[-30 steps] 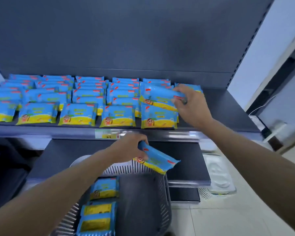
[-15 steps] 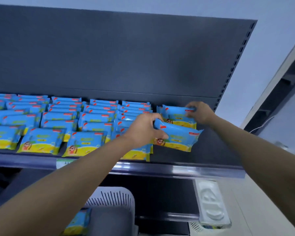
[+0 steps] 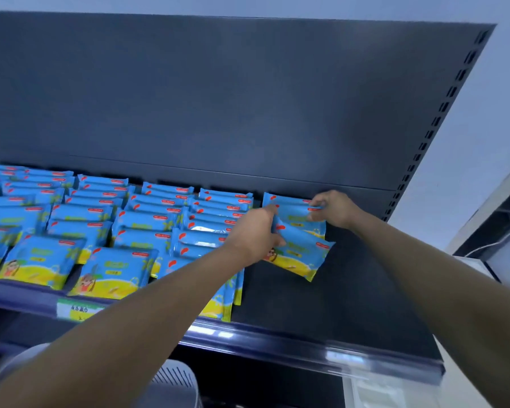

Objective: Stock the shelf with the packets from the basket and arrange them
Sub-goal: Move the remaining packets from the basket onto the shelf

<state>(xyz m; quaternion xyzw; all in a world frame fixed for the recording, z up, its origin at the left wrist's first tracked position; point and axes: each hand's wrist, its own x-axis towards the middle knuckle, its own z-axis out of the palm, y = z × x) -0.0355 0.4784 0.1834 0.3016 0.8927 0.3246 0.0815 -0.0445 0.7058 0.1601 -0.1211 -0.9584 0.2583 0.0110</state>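
Front packet (image 3: 301, 251): carried further back since earlier, now tilted against rear packet (image 3: 290, 206) at right end of shelf (image 3: 321, 307).
Left grip (image 3: 253, 237): clasping front packet's left edge.
Right grip (image 3: 334, 209): pinching rear packet.
Risk: loose overlap, front packet sliding askew on release.

Bare hands, left hand (image 3: 253, 235) and right hand (image 3: 336, 209), on long bare forearms (image 3: 159, 307).

Bare shelf (image 3: 321, 307) right of packets (image 3: 115, 231)
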